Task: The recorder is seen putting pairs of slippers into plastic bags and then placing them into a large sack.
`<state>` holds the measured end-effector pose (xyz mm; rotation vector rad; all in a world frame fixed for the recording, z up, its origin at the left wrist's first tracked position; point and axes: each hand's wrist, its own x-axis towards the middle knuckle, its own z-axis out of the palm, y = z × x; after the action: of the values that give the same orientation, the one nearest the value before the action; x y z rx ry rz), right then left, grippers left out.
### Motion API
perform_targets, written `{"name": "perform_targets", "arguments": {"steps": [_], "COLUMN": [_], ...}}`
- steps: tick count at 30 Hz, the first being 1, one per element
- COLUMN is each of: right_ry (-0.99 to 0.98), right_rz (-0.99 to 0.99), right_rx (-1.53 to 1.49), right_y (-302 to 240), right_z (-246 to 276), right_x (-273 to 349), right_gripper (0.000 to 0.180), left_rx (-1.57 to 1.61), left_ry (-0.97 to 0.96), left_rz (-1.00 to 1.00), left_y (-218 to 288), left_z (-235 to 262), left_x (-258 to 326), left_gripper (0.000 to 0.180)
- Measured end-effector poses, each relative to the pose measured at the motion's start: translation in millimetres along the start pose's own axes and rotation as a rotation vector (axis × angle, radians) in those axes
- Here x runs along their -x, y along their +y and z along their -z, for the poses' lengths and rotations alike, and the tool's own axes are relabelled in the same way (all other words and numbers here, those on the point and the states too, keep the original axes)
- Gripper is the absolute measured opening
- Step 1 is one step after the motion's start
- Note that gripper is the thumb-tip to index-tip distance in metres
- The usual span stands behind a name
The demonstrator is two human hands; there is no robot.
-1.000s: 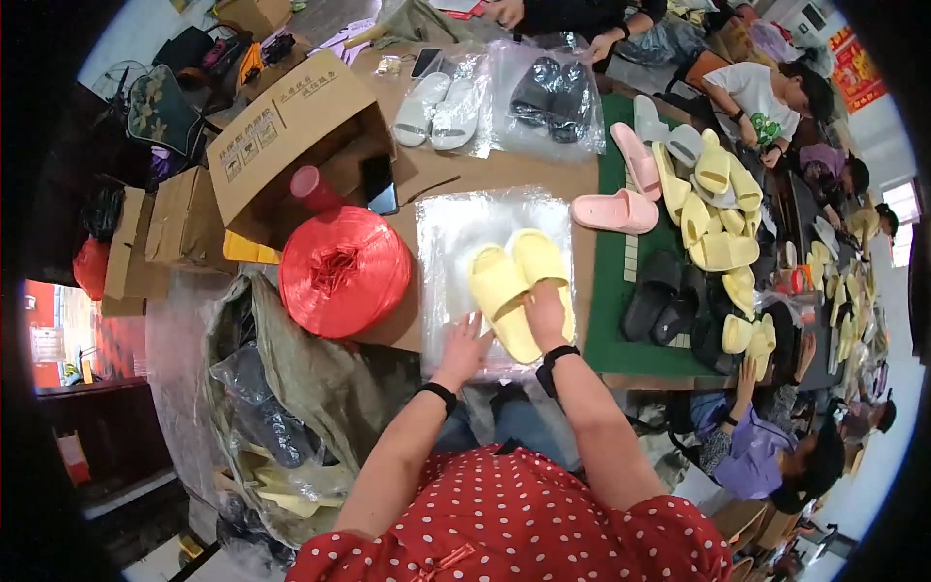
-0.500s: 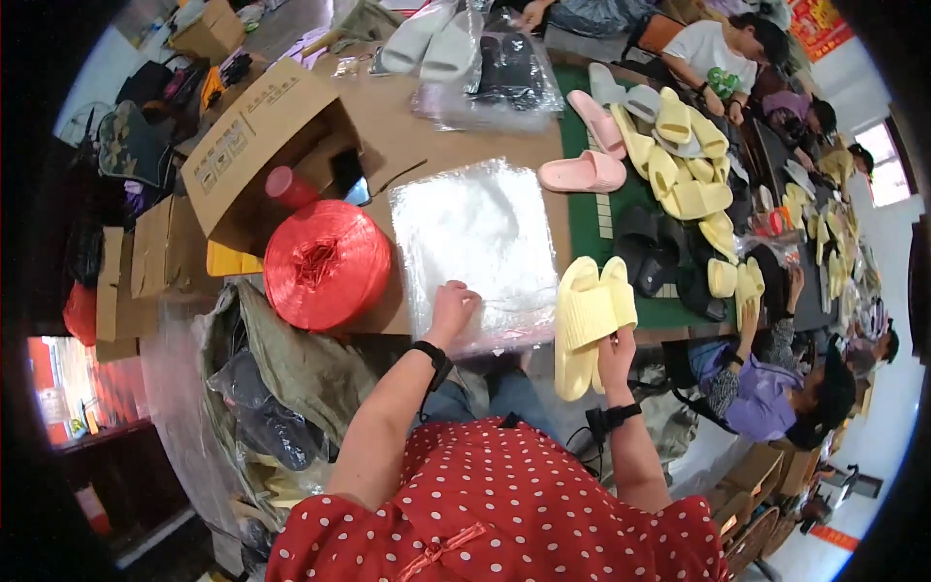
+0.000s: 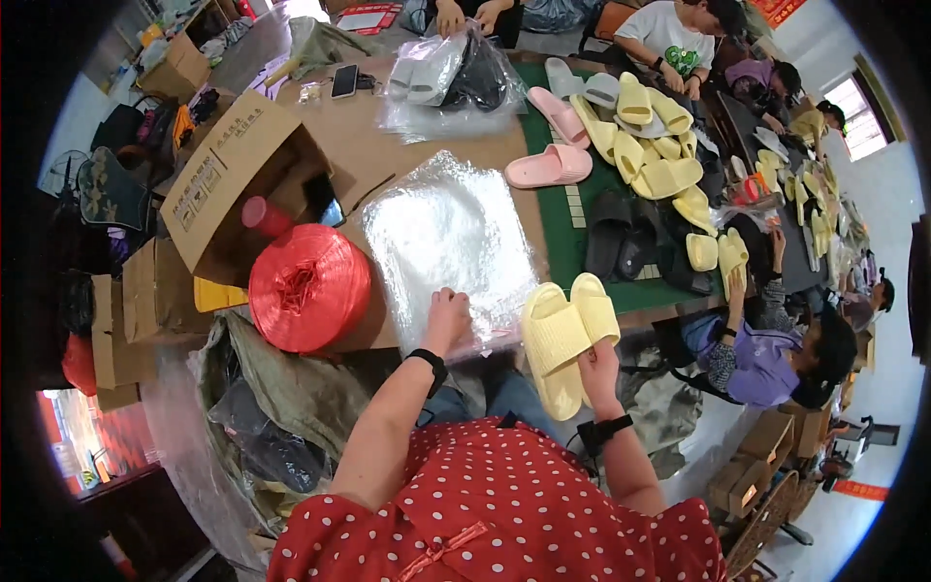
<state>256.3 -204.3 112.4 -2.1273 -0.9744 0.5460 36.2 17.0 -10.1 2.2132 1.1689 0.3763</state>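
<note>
My right hand (image 3: 598, 371) grips a pair of pale yellow slippers (image 3: 565, 337) held side by side just off the near edge of the table, to the right of a stack of clear plastic bags (image 3: 446, 233). My left hand (image 3: 447, 315) rests with bent fingers on the near edge of that stack. Both wrists carry black bands.
A big red spool of plastic twine (image 3: 308, 287) sits left of the bags, beside an open cardboard box (image 3: 238, 179). Pink (image 3: 548, 167), yellow (image 3: 659, 145) and black (image 3: 621, 242) slippers cover the green mat to the right. Other people work along the table's right side and far end.
The yellow slippers came off the plastic bags and moved right, off the table edge, in my right hand. My left hand stayed at the stack's near edge.
</note>
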Motion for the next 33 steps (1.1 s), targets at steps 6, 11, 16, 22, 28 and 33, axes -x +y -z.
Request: {"name": "perform_targets", "arguments": {"steps": [6,11,16,22,28,33], "right_ry": [-0.075,-0.019,-0.081,-0.073,-0.083,-0.276], "right_rz": [0.092,0.169,0.147,0.124,0.409,0.553], "right_rx": [0.057,0.096,0.136,0.197,0.281,0.398], "right_y": [-10.4,-4.7,-8.4,-1.4,-20.3,-49.1], "right_z": [-4.3,-7.6,-8.7,2.7,-6.8,-27.0], "right_x": [-2.3,-0.1,-5.8,-5.0,-4.8,-22.5], "right_gripper": [0.026,0.018,0.021,0.021,0.024,0.02], "left_rx": [0.066,-0.101,-0.19,0.147,0.342,0.285], "left_ry": [0.008,-0.043,0.058,0.227,0.179,0.114], "left_rz": [0.085,-0.003,-0.098,0.126,0.176,0.078], "left_y": [-35.0,29.0,11.4,18.9,29.3,33.9], "left_z": [-5.2,25.7,0.6,9.3,38.8,53.7], "left_x": [8.1,-0.6,9.4,3.1,-0.6,2.3], "left_gripper": [0.033,0.05,0.023,0.016,0.018,0.018]}}
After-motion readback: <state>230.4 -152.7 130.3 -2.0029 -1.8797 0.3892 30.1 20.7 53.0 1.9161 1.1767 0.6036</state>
